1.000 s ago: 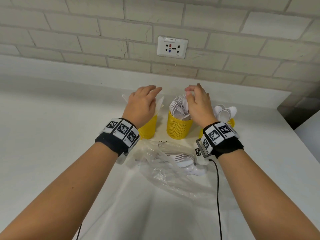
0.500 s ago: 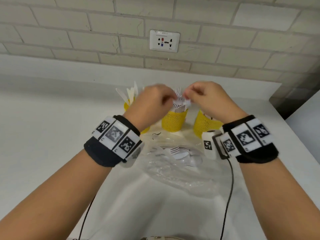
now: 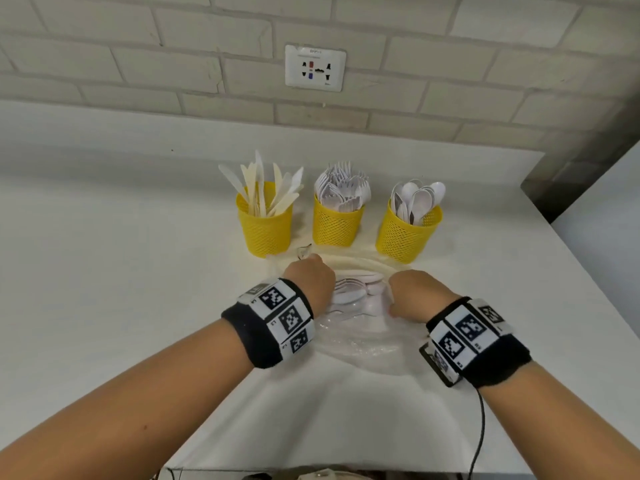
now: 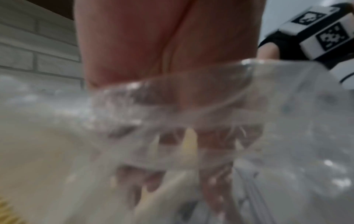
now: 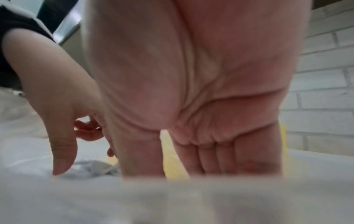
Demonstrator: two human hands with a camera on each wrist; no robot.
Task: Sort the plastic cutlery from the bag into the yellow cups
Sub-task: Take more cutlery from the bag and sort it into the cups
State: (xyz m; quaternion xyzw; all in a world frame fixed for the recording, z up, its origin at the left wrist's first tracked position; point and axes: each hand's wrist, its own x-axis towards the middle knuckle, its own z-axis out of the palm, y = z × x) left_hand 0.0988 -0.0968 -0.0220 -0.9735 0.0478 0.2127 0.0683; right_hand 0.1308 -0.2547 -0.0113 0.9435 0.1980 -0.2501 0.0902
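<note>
Three yellow mesh cups stand in a row: the left cup [image 3: 265,230] holds knives, the middle cup [image 3: 336,225] forks, the right cup [image 3: 405,237] spoons. In front of them lies the clear plastic bag [image 3: 353,341] with a few white forks and spoons [image 3: 356,289] in it. My left hand [image 3: 308,282] is down at the bag's left side, my right hand [image 3: 412,292] at its right side. The head view hides both sets of fingers. Seen from the right wrist, my right fingers [image 5: 210,159] point straight down behind a fold of bag and hold nothing. The left wrist view shows my left fingers [image 4: 191,189] blurred through the plastic [image 4: 287,121].
The white counter [image 3: 121,271] ends at a brick wall with a socket [image 3: 315,67]. Its right edge [image 3: 571,258] drops off close to the spoon cup. A black cable [image 3: 479,438] hangs from my right wristband.
Both hands have come down and back from the fork cup to the bag on the counter. All three cups are now in plain sight.
</note>
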